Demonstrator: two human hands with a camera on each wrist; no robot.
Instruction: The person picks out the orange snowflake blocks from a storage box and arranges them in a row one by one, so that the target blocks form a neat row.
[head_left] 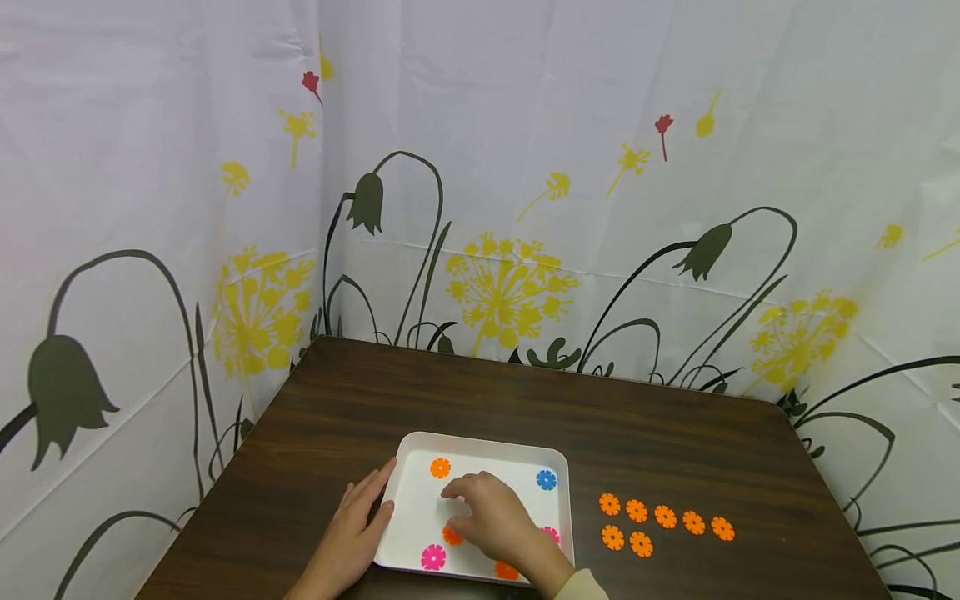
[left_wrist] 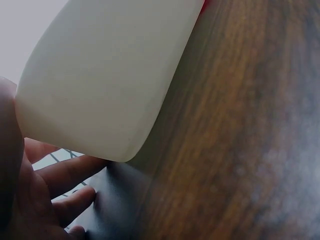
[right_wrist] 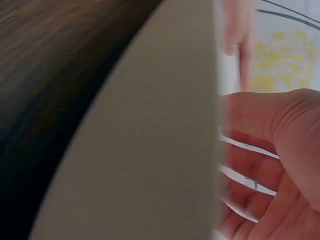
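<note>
My left hand point(head_left: 348, 525) rests against the left wall of a shallow white tray point(head_left: 480, 446), its fingers fairly straight along the rim. In the left wrist view, fingers point(left_wrist: 70, 175) show just past the tray's edge. Above the tray's middle is my right hand point(head_left: 491, 517), thumb and index finger apart with nothing visible between them. An orange notched flower-shaped disc point(head_left: 452, 535) lies under its thumb, partly covered. Also in the tray are another orange disc point(head_left: 440, 467), a blue disc point(head_left: 546, 480), a pink disc point(head_left: 433, 557), and discs partly hidden by the right arm.
On the dark wooden table point(head_left: 465, 383), several orange discs point(head_left: 665, 517) lie to the right of the tray, five-wide row behind a shorter one. A white curtain point(head_left: 480, 108) printed with flowers hangs behind and beside the table.
</note>
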